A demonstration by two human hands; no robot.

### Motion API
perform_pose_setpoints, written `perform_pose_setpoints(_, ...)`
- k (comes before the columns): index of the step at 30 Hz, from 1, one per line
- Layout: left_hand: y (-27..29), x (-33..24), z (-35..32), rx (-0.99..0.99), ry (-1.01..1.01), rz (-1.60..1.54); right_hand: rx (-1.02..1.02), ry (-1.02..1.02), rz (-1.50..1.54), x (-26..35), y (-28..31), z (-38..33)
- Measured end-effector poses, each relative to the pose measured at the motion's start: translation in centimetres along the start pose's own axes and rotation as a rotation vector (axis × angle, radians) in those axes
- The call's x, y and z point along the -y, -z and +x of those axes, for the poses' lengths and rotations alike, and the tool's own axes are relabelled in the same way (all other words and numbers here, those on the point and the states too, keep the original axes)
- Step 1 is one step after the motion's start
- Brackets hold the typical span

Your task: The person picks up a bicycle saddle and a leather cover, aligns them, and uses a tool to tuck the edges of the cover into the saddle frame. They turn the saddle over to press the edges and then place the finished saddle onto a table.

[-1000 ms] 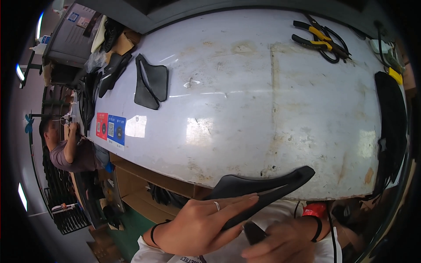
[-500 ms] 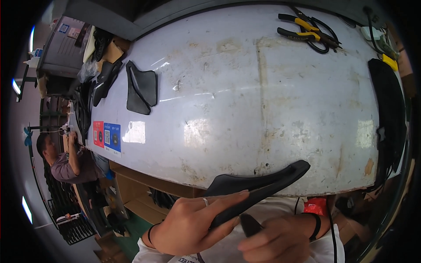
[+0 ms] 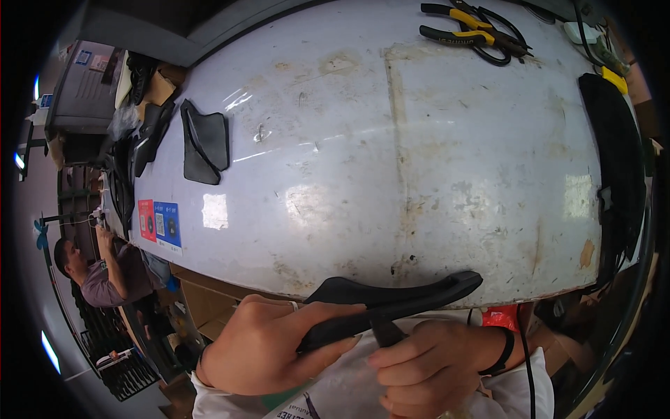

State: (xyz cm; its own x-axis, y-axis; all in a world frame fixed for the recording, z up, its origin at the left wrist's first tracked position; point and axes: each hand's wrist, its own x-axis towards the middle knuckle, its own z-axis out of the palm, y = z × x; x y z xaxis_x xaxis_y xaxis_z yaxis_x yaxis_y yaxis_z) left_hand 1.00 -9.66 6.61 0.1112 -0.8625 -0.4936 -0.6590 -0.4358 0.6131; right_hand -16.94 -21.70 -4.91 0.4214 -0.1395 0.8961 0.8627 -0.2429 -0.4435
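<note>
At the near table edge, my left hand [image 3: 262, 342] is closed around one end of a black wing-shaped piece [image 3: 412, 299], thumb below and fingers above. The piece's far end points right over the tabletop. My right hand [image 3: 429, 363] is closed in a fist around a dark, flat, tapered tool [image 3: 384, 331]. Its tip is up against the lower edge of the black piece, close to my left fingertips; most of the tool is hidden in the fist. A similar black piece [image 3: 206, 143] lies on the table at the left.
Yellow-and-black pliers [image 3: 467, 31] and black scissors [image 3: 499, 56] lie at the far right of the white table [image 3: 314, 167]. A black pouch [image 3: 614, 167] lines the right edge. An open cardboard box [image 3: 209, 297] stands below the left edge. Another person [image 3: 115, 272] sits beyond.
The tool in my right hand has come up against the black piece. My left hand has shifted left, and the piece lies flatter. The whole view has shifted slightly.
</note>
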Motion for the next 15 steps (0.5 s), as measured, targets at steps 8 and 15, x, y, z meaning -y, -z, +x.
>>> perform_pose_setpoints(8, -0.5, -0.8, -0.1, -0.169, -0.008, -0.186, 0.1, -0.138, -0.113, 2.0, 1.9, -2.3)
perform_pose_setpoints(15, -1.2, -1.4, 1.1, -0.277, -0.134, 0.223, 0.025, -0.244, -0.364, 5.1, 3.8, -6.7)
